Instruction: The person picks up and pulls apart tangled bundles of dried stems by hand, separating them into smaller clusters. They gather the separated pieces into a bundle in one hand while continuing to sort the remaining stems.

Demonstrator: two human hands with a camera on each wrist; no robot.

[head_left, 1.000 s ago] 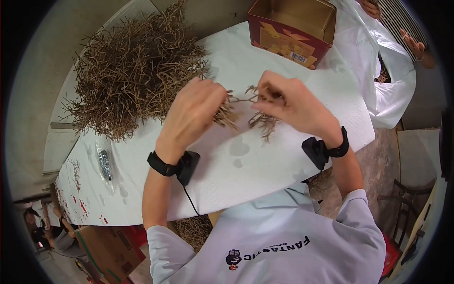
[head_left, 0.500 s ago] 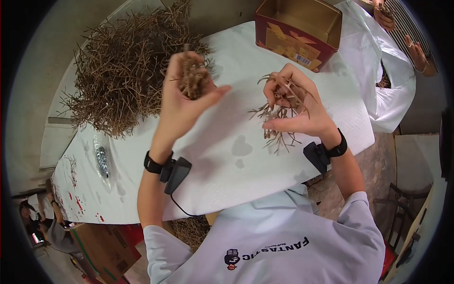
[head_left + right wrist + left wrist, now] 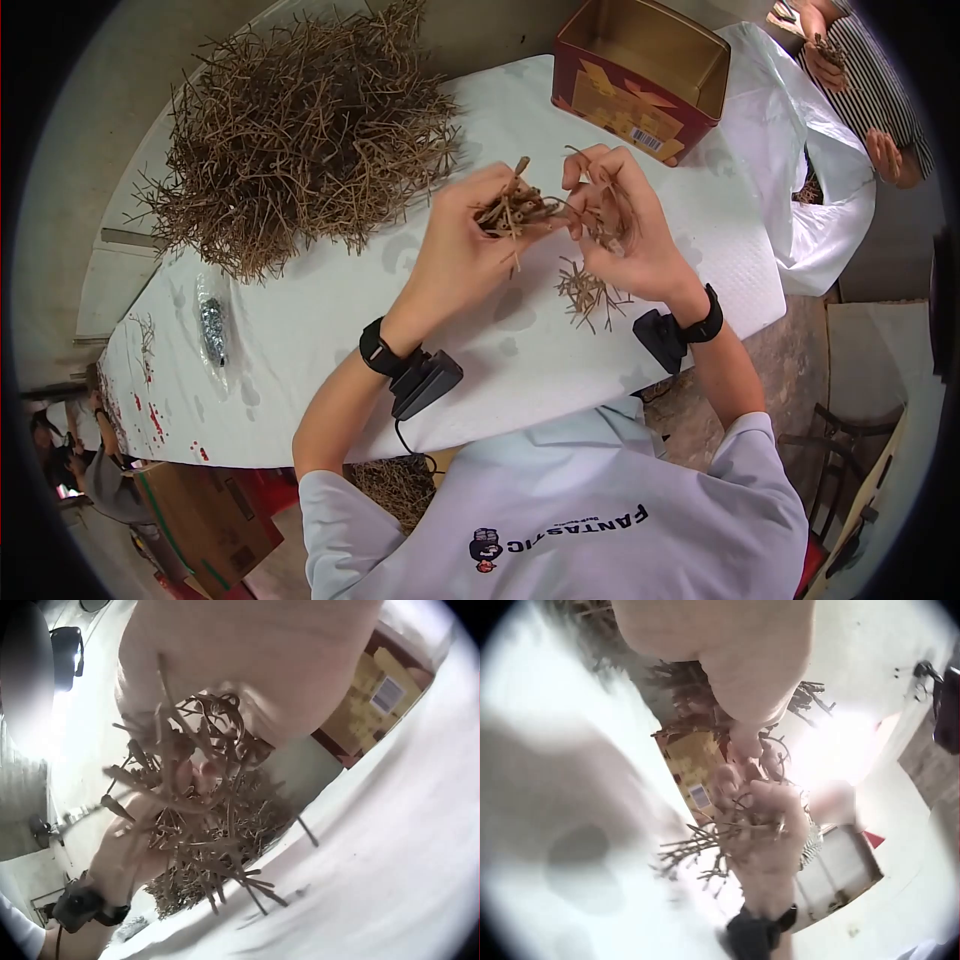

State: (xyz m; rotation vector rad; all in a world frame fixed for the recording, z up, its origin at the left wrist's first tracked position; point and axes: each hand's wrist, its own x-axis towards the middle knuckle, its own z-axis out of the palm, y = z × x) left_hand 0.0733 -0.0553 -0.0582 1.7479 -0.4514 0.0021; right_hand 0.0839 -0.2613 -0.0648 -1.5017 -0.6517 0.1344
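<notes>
Above the white-covered table, my left hand [image 3: 455, 245] grips a bunch of dry brown twigs [image 3: 512, 212], with cut ends poking out past the thumb. Its fingertips reach to my right hand [image 3: 645, 235]. That hand curls round a second clump of forked twigs [image 3: 588, 292], which hangs below its palm. In the right wrist view the twigs [image 3: 217, 862] spread out under the right hand [image 3: 255, 667], with left fingertips among them. Thin stems [image 3: 694, 844] stick out beside the right hand in the left wrist view.
A large heap of twigs [image 3: 300, 140] covers the table's far left. At the back right stands a red and gold tin box [image 3: 620, 100], beside a white plastic bag [image 3: 830, 200]. A clear packet [image 3: 212, 330] lies at left. Another person's hands [image 3: 825, 65] show at upper right.
My left hand first drew away to the left with its bunch, thumb spread, then came back to the right hand. The right hand stays nearly in place, still holding its clump.
</notes>
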